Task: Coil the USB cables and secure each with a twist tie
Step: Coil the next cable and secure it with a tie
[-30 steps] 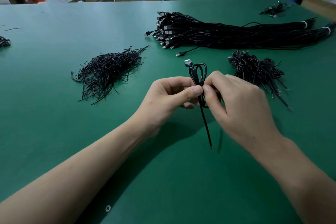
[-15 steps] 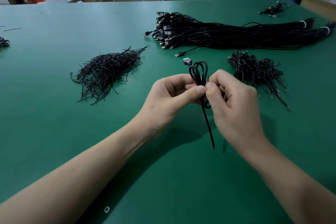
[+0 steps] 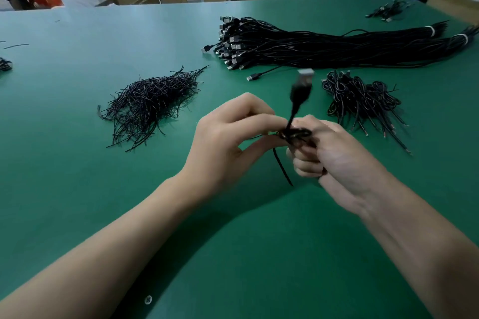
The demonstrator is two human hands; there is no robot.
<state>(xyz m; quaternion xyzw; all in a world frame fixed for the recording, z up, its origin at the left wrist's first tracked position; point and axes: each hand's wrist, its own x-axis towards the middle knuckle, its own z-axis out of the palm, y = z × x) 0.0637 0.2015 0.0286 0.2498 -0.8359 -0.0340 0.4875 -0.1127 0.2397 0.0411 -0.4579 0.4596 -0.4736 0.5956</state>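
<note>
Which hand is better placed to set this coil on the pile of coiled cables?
Probably right: the right hand grips the coiled cable, and the pile of coiled cables lies on its side.

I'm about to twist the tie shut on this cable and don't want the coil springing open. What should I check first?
1. Coil gripped: right hand holds the coil. Ok.
2. Pinch in place: left hand pinches at the coil's side. Ok.
3. Tie wrapped round the coil: blurred and hidden by fingers. Cannot tell.
4. Plug out of the way: it sticks up above both hands. Ok.
5. Loose end unsnagged: it hangs free below the hands, over the table. Ok.
6. Drop spot: the done pile lies to the right of the hands. Ok.
</note>
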